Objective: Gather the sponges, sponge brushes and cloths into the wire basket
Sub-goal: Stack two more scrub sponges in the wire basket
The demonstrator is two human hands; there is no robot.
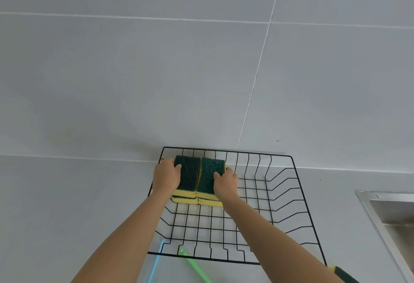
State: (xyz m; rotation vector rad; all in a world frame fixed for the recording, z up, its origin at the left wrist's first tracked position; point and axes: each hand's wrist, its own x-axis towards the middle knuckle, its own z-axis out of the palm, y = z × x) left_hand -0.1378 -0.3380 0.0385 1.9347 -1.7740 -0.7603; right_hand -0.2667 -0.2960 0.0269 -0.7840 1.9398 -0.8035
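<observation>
Head view shows both hands down in the far left corner of the black wire basket, each with a narrow grip pressed around a stack of yellow foam sponges with dark green scouring tops; my left hand clasps the left stack from its outer side, my right hand clasps the right stack likewise; each stack looks two sponges deep, green face up, and the two stacks touch along their inner edges. I judge they are squeezed together like this to pack them square against the basket's back wall and leave the rest of the floor free; their long axes run from me toward the tiled wall, parallel to the basket's side. Beyond the basket's near rim, on the grey desk, lie a pale blue translucent handle and a green translucent handle, probably sponge brushes, both pointing roughly toward the basket; a further green-and-yellow sponge sits at the lower right, near a steel sink; these are not yet gathered.
</observation>
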